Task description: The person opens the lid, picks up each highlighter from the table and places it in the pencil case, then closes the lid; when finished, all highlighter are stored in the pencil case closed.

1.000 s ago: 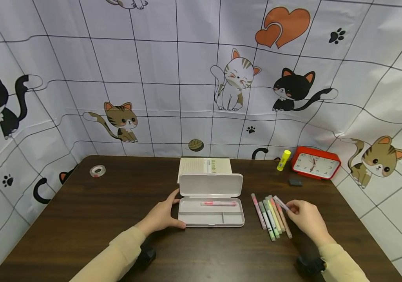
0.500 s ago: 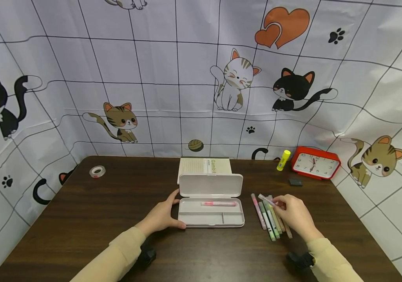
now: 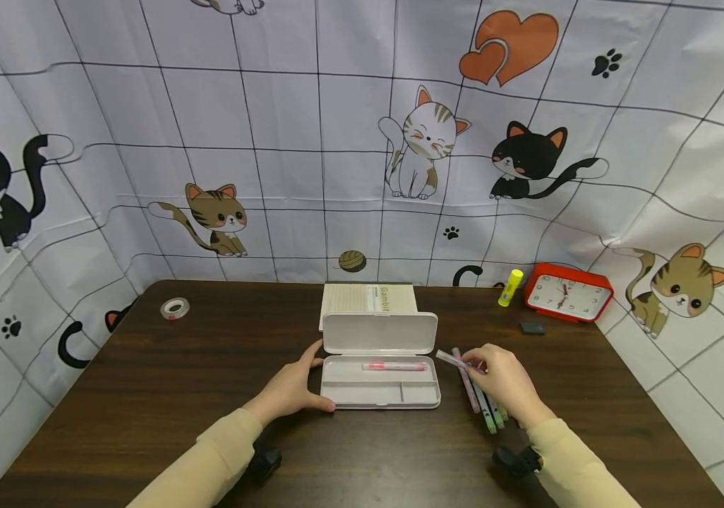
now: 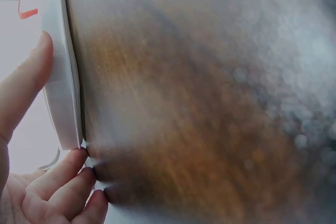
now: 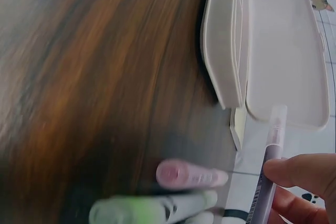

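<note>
Marker [image 3: 454, 359], pinched in the right hand [image 3: 504, 379], has moved left over the loose markers [image 3: 486, 415], bringing the work near the pencil case [image 3: 362, 393], open at lower centre and gripped by the left hand [image 3: 291, 389]. Only the head view shows the pink pen [image 3: 394, 367] inside; only the right wrist view, the barrel's printing.

Blur and pale glare across left wrist view's tabletop [image 4: 184, 114]

Pencil case [image 3: 362, 396] on the worktop [image 3: 146, 395], pen [image 3: 394, 367] inside, notebook [image 3: 346, 299] behind, tape [image 3: 174, 316] left, more pens [image 3: 485, 407] and clock [image 3: 569, 294] right
</note>
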Tool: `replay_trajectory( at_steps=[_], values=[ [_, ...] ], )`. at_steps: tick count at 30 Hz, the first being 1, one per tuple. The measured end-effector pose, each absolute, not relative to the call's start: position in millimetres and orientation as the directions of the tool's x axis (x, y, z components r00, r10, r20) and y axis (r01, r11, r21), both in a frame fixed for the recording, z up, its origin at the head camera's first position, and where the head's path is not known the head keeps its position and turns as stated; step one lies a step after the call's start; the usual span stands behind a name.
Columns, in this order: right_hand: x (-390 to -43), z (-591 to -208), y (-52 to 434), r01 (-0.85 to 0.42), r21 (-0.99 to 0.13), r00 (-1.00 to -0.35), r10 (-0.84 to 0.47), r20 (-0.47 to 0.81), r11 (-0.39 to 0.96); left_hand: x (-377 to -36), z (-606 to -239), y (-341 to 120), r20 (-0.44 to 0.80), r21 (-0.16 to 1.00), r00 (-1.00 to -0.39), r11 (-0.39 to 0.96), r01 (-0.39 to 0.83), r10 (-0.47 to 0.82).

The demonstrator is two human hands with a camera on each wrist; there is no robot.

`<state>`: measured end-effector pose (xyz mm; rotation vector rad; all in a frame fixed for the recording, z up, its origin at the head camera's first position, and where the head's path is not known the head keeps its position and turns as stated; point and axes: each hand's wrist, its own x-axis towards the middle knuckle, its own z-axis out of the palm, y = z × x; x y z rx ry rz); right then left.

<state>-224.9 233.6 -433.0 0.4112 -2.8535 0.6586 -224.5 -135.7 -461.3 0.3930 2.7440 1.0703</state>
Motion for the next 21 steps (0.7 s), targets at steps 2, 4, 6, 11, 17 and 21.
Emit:
replay_trajectory(
  at_steps=[2, 4, 6, 11, 17, 21],
  values=[
    [-226, -433, 229, -0.311, -0.405, -0.944, -0.230, 0.237, 0.860, -225, -461, -135, -0.061, 0.681, -0.952, 0.710, 0.182, 0.302],
    [-227, -433, 223, -0.310, -0.408, -0.945, -0.232, 0.230, 0.859, -224, -462, -135, -0.059, 0.679, -0.952, 0.711, 0.182, 0.301],
    [-228, -433, 218, -0.315, -0.409, -0.944, -0.240, 0.226, 0.856, -225, -462, -135, -0.058, 0.678, -0.952, 0.712, 0.184, 0.301],
    [-232, -435, 202, -0.362, -0.394, -0.927, -0.282, 0.246, 0.845, -225, -464, -136, -0.060, 0.675, -0.952, 0.714, 0.184, 0.302],
    [-235, -439, 185, -0.444, -0.378, -0.890, -0.352, 0.289, 0.812, -225, -463, -136, -0.058, 0.678, -0.951, 0.711, 0.185, 0.303],
    [-237, -441, 175, -0.440, -0.362, -0.893, -0.357, 0.275, 0.821, -226, -463, -135, -0.058, 0.678, -0.950, 0.711, 0.187, 0.305]
  ],
)
